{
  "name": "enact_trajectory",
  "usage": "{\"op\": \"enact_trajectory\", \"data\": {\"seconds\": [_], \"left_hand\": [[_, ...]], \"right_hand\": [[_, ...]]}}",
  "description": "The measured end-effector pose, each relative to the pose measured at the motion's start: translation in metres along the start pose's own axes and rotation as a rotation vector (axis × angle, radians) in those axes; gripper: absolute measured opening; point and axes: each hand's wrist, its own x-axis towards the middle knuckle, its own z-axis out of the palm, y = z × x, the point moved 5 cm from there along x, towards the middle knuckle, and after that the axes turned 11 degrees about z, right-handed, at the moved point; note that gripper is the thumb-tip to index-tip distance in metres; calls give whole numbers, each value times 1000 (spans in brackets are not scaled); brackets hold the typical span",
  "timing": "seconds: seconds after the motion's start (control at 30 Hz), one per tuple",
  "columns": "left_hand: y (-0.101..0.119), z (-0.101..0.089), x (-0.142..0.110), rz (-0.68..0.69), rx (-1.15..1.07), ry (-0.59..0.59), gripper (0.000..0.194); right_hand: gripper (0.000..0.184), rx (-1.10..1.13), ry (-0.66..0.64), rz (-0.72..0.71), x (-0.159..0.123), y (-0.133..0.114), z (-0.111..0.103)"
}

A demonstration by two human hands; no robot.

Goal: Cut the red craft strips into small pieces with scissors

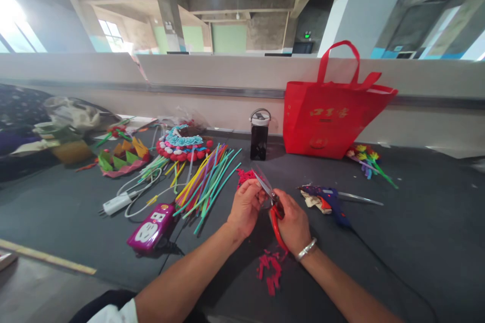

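My right hand (292, 221) grips red-handled scissors (276, 224), their blades pointing up and to the left. Close to the blade tips is my left hand (247, 208), its thumb and fingers pinched together; whatever they hold is too small to make out. Just behind the left hand lies a small heap of red pieces (245, 176). More red scraps (270, 271) are scattered on the dark table below the scissors.
A bundle of coloured sticks (206, 181) and a purple power strip (152, 228) lie left. Behind stand a black bottle (259, 136) and a red bag (326, 116). To the right rests a blue glue gun (333, 202) with its cord trailing forward.
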Motion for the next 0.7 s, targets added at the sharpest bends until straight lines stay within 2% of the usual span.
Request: {"op": "enact_trajectory", "data": {"seconds": [0.53,0.7], "left_hand": [[3,0,1,16,25,21,15],[5,1,1,33,15,8,14]], "right_hand": [[38,58,-17,-7,0,-3,-2],[41,7,-23,7,1,-3,-2]]}}
